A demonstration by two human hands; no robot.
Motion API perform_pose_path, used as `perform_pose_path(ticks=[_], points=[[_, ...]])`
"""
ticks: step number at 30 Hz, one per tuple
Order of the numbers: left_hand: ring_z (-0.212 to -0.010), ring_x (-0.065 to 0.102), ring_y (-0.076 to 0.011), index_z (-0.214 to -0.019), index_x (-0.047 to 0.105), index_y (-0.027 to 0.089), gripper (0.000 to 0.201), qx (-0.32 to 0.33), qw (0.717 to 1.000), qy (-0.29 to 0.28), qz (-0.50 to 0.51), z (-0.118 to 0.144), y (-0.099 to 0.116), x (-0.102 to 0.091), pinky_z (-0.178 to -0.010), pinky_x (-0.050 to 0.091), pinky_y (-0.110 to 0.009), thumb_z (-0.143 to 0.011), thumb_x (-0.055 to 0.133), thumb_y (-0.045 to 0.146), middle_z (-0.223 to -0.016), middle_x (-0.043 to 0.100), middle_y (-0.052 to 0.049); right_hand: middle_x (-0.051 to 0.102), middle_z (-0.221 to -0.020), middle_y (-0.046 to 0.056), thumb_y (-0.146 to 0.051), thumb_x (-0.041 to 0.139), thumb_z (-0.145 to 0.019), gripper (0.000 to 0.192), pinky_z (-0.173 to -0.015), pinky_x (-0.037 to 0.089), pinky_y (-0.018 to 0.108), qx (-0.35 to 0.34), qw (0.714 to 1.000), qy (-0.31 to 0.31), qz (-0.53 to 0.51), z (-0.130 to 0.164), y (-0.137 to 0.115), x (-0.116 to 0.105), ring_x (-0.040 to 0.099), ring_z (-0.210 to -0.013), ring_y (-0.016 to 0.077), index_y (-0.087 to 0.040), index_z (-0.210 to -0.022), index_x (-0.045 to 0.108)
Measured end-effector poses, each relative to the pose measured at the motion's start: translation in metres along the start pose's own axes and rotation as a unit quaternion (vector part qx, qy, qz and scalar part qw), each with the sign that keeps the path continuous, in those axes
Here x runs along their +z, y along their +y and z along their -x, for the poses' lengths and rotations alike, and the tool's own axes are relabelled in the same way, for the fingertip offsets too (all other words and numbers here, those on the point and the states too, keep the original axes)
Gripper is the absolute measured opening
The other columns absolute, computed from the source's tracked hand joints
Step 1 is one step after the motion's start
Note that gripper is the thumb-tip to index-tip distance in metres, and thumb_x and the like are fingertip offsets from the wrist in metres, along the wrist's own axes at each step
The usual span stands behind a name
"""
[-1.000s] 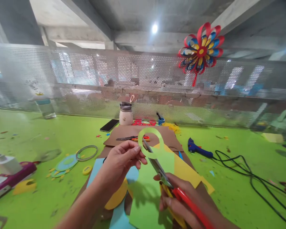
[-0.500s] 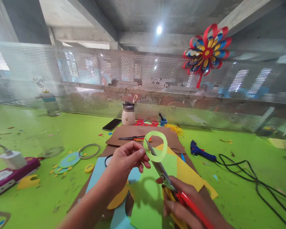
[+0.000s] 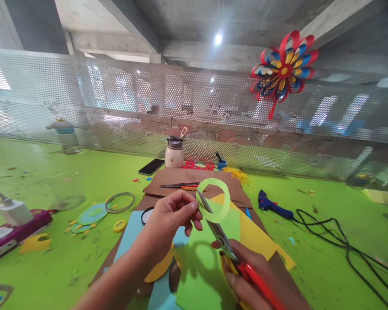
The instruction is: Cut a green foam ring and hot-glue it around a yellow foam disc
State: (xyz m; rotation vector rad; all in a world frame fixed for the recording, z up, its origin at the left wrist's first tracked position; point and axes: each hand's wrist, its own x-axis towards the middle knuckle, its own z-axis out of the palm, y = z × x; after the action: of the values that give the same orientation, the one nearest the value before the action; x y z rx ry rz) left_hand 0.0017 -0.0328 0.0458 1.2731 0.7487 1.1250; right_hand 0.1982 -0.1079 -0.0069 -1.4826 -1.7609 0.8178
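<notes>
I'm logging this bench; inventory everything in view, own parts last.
ring: 1, pale green, front centre
scissors: 1, red-yellow handles, front
cutting tools: count unclear, dark, orange, behind ring
sheets: several, green, yellow, blue, front centre
backing: count unclear, brown, under sheets
glue gun: 1, blue, right
phone: 1, black, far centre
cup: 1, cream, beside phone
pot: 1, blue, far centre
shreds: many, yellow, beside pot
hoop: 1, grey, left
discs: count unclear, blue, by hoop
power strip: 1, purple, left
adapter: 1, white, left
bottle: 1, clear, left rear
flower: 1, mostly red, upper right
screen: 1, grey, background
table: 1, green, throughout
scraps: many, mixed, across table
left grip: 1, on ring's edge
right grip: 1, on scissors' handles
</notes>
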Motion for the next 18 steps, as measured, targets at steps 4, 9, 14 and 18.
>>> perform_pose_path(ticks=[4, 9, 14, 18], points=[[-0.051, 0.057, -0.0105, -0.071, 0.051, 0.017, 0.017, -0.004, 1.000, 0.002, -0.007, 0.001, 0.001, 0.001, -0.042, 0.038, -0.020, -0.080, 0.061, 0.028, -0.060, 0.062, 0.001, 0.066, -0.074, 0.001, -0.033, 0.063, -0.075, 0.032, -0.074, 0.049, 0.028, -0.013, 1.000, -0.013, -0.016, -0.002, -0.001, 0.002, 0.064, -0.078, 0.0219, -0.029, -0.107, 0.065], [-0.049, 0.057, -0.0109, -0.071, 0.052, 0.017, 0.016, -0.009, 1.000, 0.017, -0.005, 0.003, 0.003, 0.004, -0.041, 0.038, -0.020, -0.078, 0.062, 0.027, -0.059, 0.061, 0.001, 0.058, -0.056, -0.001, -0.032, 0.062, -0.076, 0.023, -0.073, 0.049, 0.029, -0.022, 0.998, -0.008, 0.053, -0.001, -0.014, -0.002, 0.064, -0.077, 0.0239, -0.031, -0.098, 0.066], [-0.049, 0.057, -0.0108, -0.069, 0.052, 0.016, 0.016, -0.006, 1.000, 0.026, -0.002, 0.003, 0.003, 0.005, -0.041, 0.038, -0.020, -0.078, 0.062, 0.026, -0.058, 0.061, 0.001, 0.062, -0.060, 0.000, -0.034, 0.061, -0.076, 0.024, -0.071, 0.050, 0.027, -0.030, 0.996, 0.014, 0.082, 0.000, -0.016, -0.001, 0.065, -0.076, 0.0244, -0.032, -0.100, 0.066], [-0.049, 0.058, -0.0112, -0.070, 0.052, 0.016, 0.016, -0.009, 1.000, 0.020, -0.003, 0.002, 0.001, 0.004, -0.042, 0.038, -0.020, -0.079, 0.061, 0.026, -0.058, 0.060, 0.001, 0.066, -0.069, 0.002, -0.037, 0.060, -0.077, 0.030, -0.065, 0.051, 0.025, -0.039, 0.997, 0.022, 0.064, 0.000, -0.013, 0.003, 0.064, -0.077, 0.0245, -0.032, -0.106, 0.064]])
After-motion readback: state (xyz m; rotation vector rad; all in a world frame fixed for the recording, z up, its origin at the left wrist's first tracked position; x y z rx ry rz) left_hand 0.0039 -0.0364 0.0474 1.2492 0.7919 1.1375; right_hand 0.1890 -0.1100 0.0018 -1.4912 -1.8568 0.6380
